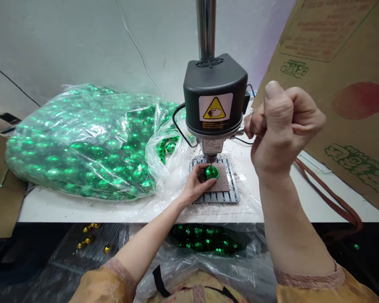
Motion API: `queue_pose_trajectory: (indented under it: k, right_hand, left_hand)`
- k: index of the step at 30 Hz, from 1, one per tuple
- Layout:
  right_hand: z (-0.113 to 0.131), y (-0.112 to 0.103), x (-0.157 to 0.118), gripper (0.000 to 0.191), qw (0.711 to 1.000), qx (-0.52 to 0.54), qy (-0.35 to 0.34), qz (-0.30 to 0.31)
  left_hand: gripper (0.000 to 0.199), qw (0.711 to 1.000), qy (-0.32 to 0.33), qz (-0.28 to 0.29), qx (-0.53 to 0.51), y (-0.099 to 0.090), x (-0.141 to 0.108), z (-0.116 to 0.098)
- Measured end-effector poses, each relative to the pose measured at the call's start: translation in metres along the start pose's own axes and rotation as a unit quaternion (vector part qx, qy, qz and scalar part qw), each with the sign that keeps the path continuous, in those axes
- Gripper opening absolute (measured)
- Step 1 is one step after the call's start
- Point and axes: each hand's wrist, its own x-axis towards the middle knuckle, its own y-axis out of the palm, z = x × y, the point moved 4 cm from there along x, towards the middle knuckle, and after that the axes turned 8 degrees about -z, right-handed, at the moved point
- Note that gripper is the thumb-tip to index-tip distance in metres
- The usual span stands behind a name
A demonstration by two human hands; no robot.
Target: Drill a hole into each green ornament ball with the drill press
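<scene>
Pinched between the thumb and fingers of my left hand [196, 184] is a shiny green faceted ball [212, 172]. It rests on a brown square board [219, 185] lying over the slotted metal base [235, 195] of a small bench drill press [215, 94]. The chuck [211, 158] stands right above the ball, and a thin bit reaches down to its top. My right hand [282, 126] is raised at the machine's right side with the fingers curled closed. Those fingers are around the feed lever [240, 132], most of which they hide.
A large clear bag of green balls [82, 147] fills the table's left, its mouth facing the drill. More green balls [205, 239] lie in plastic below the table edge. A tall cardboard box [344, 101] stands at right, near a brown strap [331, 193]. Dark shavings surround the base.
</scene>
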Motion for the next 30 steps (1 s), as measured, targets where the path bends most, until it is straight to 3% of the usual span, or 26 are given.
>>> queue_pose_trajectory:
  k: [9,16,30]
  right_hand:
    - [-0.002,-0.011,-0.020,0.058,0.998,0.016,-0.035,-0.047]
    - [-0.001,-0.014,-0.031,0.053,0.993,0.055,-0.090,-0.044]
    - [-0.008,-0.026,-0.042,0.050,0.990,0.066,-0.124,-0.030]
  left_hand:
    - [0.063,1.000,-0.003,0.000,-0.006,0.001,0.000,0.001]
    - [0.062,1.000,0.005,0.004,-0.005,0.000,0.000,0.000]
    - [0.064,1.000,0.001,0.004,-0.014,0.001,-0.001,-0.001]
